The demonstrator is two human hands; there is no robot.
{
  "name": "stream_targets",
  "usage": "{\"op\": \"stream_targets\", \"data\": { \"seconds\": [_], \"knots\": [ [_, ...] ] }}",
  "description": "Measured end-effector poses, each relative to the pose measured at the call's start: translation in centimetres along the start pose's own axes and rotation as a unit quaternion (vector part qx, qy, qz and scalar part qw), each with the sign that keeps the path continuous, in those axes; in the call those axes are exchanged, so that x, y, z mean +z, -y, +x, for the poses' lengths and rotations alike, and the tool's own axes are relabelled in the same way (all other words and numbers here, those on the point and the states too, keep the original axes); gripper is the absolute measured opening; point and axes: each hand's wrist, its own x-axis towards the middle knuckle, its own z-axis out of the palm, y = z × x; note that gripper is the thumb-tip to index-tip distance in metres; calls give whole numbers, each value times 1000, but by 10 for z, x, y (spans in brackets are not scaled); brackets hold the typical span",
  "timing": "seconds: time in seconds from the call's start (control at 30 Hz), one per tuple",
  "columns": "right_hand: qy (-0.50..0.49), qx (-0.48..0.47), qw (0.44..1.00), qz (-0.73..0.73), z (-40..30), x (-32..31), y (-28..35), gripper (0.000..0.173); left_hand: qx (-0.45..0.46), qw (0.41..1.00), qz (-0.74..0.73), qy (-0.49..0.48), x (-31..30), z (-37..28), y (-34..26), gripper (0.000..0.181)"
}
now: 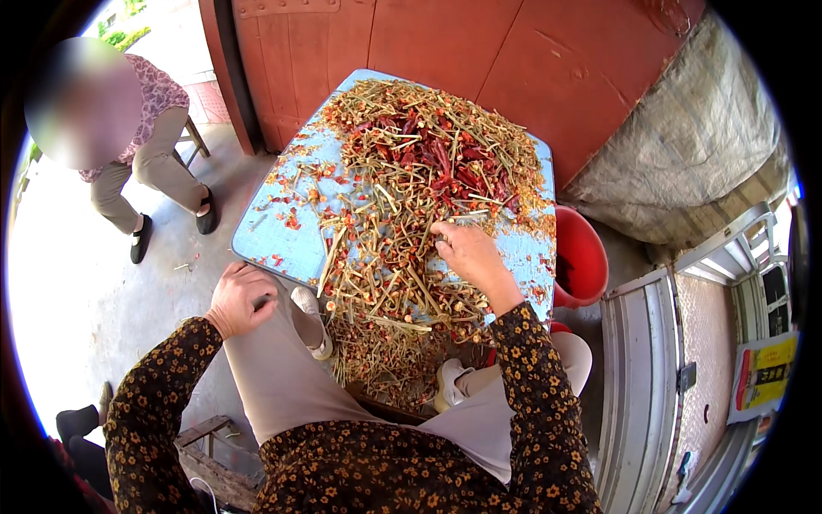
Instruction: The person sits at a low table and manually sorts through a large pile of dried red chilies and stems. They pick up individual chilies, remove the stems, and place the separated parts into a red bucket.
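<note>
Dried chili stems [392, 238] with orange-red caps and bits lie spread over a light blue table [276, 238] before me. Dark red dried chilies [443, 160] are heaped among the stems toward the table's far side. My right hand [472, 254] is at the near right of the pile, its index finger extended to the stems; whether it pinches one is too small to tell. Near the table's front left corner my left hand [244, 299] rests on my left knee, fingers curled, nothing visible in it.
Right of the table stands a red plastic bucket [581, 257]. More stems [385, 360] cover the floor between my feet. A red wooden door [437, 38] is behind the table. One person [154, 128] sits at the far left. A wooden stool [218, 459] stands at lower left.
</note>
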Motion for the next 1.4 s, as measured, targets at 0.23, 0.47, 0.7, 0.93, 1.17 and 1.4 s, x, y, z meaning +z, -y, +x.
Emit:
{"op": "stream_targets", "data": {
  "seconds": [0.23,0.47,0.7,0.93,1.17,1.4],
  "knots": [
    [41,14,997,-56,2,-7,4,22,10,1000,-4,-7,2,1,-1,9],
    [21,3,991,-135,16,3,-12,23,4,1000,-3,-3,-1,2,-3,8],
    [-18,-44,983,-175,12,9,-18,18,9,1000,7,1,-1,1,-2,9],
    [-30,-43,982,-183,14,20,-27,16,1,1000,3,-2,0,1,-3,8],
    [-52,-71,991,-105,5,14,-23,14,6,1000,1,-6,1,1,-2,9],
    [-33,-65,988,-136,12,19,-25,12,4,1000,5,-1,2,0,-1,10]
  ]
}}
